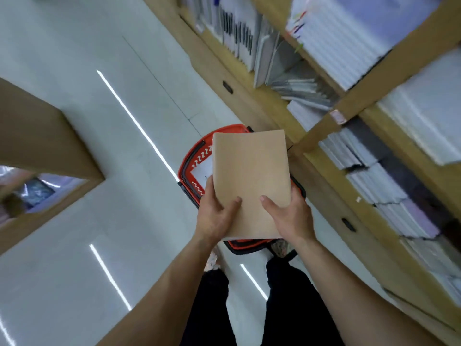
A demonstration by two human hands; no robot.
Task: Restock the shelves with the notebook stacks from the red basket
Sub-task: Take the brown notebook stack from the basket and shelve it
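Two grips are sharing one load. The left grip (217,211) and the right grip (290,216) are each pinching the near end of the notebook stack (250,176), thumbs lying on the brown top cover and fingers wrapping round the side edges. This is probably keeping the loose books squared and stopping them from sliding apart.

The stack is hovering flat, directly above the red basket (190,161). The basket is sitting on the floor (104,136) just beside the foot of the shelves (321,136), so the stack is likely travelling from one to the other.

One stack is being held. How many notebooks are making it up I cannot tell, since only a thin white edge is showing beneath the cover. One basket is showing, with something white lying inside, perhaps more stock. Many pale piles are filling the shelves, too blurred for counting, and a dark gap among them is possibly waiting for this stack.
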